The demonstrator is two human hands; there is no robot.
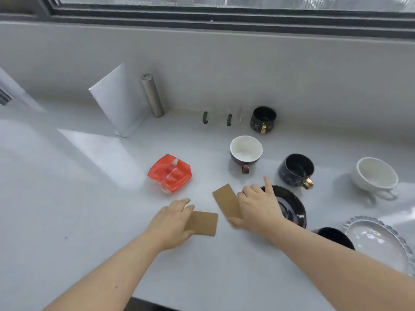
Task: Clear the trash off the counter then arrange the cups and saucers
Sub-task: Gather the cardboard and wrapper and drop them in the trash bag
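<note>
Bench (67,198), pale grey, under a window.

Trash:
- Two brown card pieces, flat and thin. One (205,223) is under the fingers of the left hand (173,221), lying on the bench; the grip looks pressed down on its near end, not yet lifted. The other (226,203) is pinched at its near edge by the right hand (258,205), forefinger pointing free, far end tilted up. Judged light and fairly stiff; take by an edge, or slide to the bench lip.
- Red plastic wrapper (170,173), crumpled, just beyond the left hand. Judged very light, crackly, slippery; a loose pinch anywhere should do.

Crockery, judged hard, breakable, glazed and slick:
- White-lined dark cup (246,151), dark cup with gold handle (296,170), second dark cup by the wall (263,119), white cup (375,176). Take by handle or rim.
- Black saucer (292,207), partly under the right hand; clear scalloped glass saucer (379,239) at right. Lift by the rim with fingers beneath.

Writing: pale marks show on the dark cups and glass saucer, but none can be read; no brand is legible on the wrapper.
</note>
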